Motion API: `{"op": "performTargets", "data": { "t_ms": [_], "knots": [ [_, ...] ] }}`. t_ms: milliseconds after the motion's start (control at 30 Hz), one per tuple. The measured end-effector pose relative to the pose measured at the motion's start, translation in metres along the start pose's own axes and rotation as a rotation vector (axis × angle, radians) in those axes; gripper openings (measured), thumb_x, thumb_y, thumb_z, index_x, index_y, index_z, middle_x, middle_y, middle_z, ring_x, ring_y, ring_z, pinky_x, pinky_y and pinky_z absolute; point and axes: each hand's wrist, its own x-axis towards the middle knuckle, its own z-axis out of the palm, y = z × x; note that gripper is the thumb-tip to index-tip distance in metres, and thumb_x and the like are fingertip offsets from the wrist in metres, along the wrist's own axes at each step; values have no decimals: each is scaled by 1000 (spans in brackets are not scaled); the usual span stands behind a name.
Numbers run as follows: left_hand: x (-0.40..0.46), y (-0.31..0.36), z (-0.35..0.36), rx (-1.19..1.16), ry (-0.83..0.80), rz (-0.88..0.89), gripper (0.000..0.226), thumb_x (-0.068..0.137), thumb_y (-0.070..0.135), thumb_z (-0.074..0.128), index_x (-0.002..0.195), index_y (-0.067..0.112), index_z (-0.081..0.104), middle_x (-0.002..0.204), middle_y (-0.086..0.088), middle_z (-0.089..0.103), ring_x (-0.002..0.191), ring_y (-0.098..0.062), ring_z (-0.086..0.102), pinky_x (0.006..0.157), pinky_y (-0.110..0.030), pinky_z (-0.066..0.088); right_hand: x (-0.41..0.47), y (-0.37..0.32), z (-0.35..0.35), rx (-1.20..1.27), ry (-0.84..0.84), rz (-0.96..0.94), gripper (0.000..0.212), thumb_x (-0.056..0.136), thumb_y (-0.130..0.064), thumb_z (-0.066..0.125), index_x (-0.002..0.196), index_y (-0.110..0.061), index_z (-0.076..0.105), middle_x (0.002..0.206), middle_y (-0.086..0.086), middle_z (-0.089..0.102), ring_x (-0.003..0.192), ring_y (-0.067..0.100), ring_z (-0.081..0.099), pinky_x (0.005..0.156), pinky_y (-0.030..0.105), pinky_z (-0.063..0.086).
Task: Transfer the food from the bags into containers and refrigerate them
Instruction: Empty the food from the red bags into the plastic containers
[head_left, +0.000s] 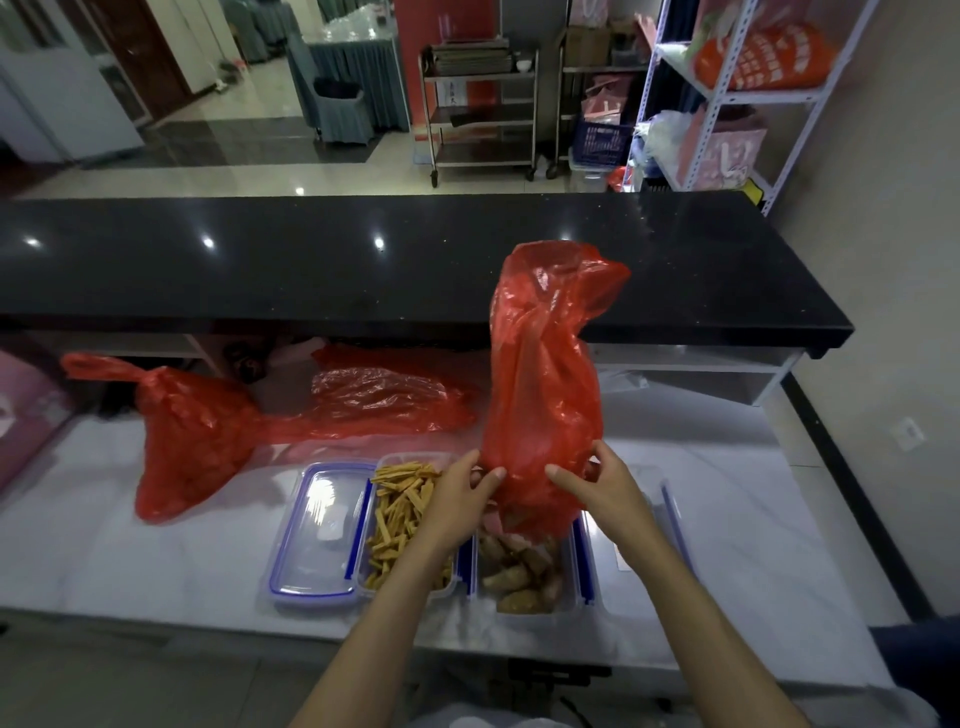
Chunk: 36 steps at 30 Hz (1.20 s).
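My left hand (460, 499) and my right hand (605, 486) both grip a red plastic bag (545, 374), held upside down with its mouth over a clear container (574, 597). Brown chunks of food (519, 571) lie in that container under the bag's mouth. To its left stands another container filled with yellow strips (397, 519). A blue-rimmed lid (317, 535) lies flat at the far left of the row.
A tied full red bag (192, 441) sits on the white counter (727, 519) at the left, and a flat red bag (384, 400) lies behind the containers. Another lid (670, 509) lies under my right forearm. A black raised countertop (363, 260) runs across the back.
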Motion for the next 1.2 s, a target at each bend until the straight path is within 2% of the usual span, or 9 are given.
{"op": "performTargets", "data": {
  "t_ms": [200, 333, 567, 733, 900, 967, 1033, 1100, 1200],
  "knots": [
    [0, 0, -3, 45, 85, 86, 16, 104, 31, 62, 102, 19, 72, 97, -1, 77, 91, -17, 74, 85, -49, 61, 1, 6, -11, -190, 30, -79, 33, 85, -32, 82, 111, -37, 63, 105, -12, 74, 97, 7, 71, 84, 33, 62],
    [-1, -2, -7, 92, 151, 119, 21, 102, 33, 64, 92, 18, 74, 87, -1, 75, 83, -16, 70, 80, -43, 58, -1, 6, -18, -290, 104, -114, 22, 81, -29, 85, 99, -28, 72, 88, -13, 76, 80, 0, 71, 74, 21, 58],
    [0, -2, -10, 85, 154, 93, 28, 109, 29, 52, 99, 24, 77, 93, 3, 78, 88, -13, 72, 80, -37, 60, -5, -3, -18, -210, 70, -38, 16, 104, -21, 56, 120, -22, 56, 99, 5, 70, 60, 24, 75, 51, 38, 60],
    [2, -7, -5, 36, 134, 70, 29, 109, 38, 46, 97, 26, 70, 96, 0, 76, 93, -21, 74, 82, -54, 63, -7, -5, -12, -104, 33, 30, 16, 106, -20, 52, 119, -13, 47, 105, 16, 69, 66, 29, 76, 60, 44, 64],
    [5, -15, -6, 43, 127, 57, 40, 102, 60, 43, 96, 27, 65, 98, -6, 72, 94, -30, 71, 81, -62, 60, -13, -2, -15, -87, -65, -1, 71, 76, -44, 87, 134, -23, 52, 119, -2, 71, 92, 17, 77, 74, 39, 65],
    [5, -15, -5, 61, 122, 56, 44, 100, 64, 41, 97, 27, 64, 99, -8, 71, 94, -30, 69, 81, -62, 60, -14, -1, -15, -181, -120, -3, 80, 65, -47, 94, 131, -26, 56, 116, -10, 71, 101, 9, 72, 79, 23, 62],
    [4, -14, -4, 85, 128, 60, 42, 104, 58, 40, 96, 22, 62, 96, -10, 70, 91, -30, 68, 80, -60, 59, -18, -2, -13, -369, -144, -9, 57, 72, -34, 92, 119, -28, 61, 104, -14, 70, 91, -2, 66, 66, 2, 49],
    [1, -10, -3, 100, 138, 57, 36, 110, 44, 40, 93, 19, 61, 93, -11, 68, 88, -30, 66, 80, -54, 58, -17, 0, -11, -509, -106, -26, 31, 80, -26, 86, 105, -22, 69, 93, -11, 72, 80, -1, 65, 57, 1, 44],
    [-3, -6, -6, 159, 162, 58, 30, 112, 31, 39, 91, 29, 59, 89, 2, 67, 82, -9, 64, 69, -22, 49, -15, 7, -11, -493, -39, -49, 2, 87, -16, 77, 88, -15, 76, 79, -3, 74, 73, 15, 69, 55, 5, 45]
  ]
}}
